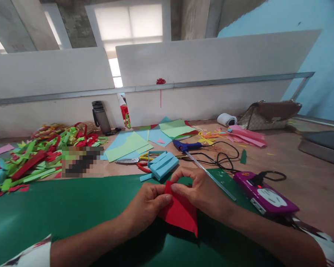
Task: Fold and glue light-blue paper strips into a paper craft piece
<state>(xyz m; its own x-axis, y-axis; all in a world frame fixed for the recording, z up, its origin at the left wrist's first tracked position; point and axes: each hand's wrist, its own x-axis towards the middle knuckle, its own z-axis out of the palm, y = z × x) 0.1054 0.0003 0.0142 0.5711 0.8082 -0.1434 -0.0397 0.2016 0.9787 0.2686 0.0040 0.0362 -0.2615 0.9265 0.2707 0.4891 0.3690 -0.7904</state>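
A red sheet of paper (pixel 180 213) is pinched between my two hands above the green mat (pixel 80 207). My left hand (pixel 147 204) grips its upper left edge with thumb and fingers. At the top corner, my right hand (pixel 196 189) pinches the paper between thumb and forefinger. The sheet's lower right corner hangs free and curls a little. Just beyond my hands lies a folded light blue paper piece (pixel 163 165), with scissors (pixel 130 161) partly beneath it. A blue glue gun (pixel 186 145) with a long clear glue stick (pixel 211 176) rests behind my right hand.
A purple power strip (pixel 267 194) with a plugged-in cord sits at right. Coloured paper scraps (pixel 44 155) pile up at left. Green sheets (pixel 128 146), a dark bottle (pixel 100 116) and a handbag (pixel 272 115) stand or lie along the white partition (pixel 211 63).
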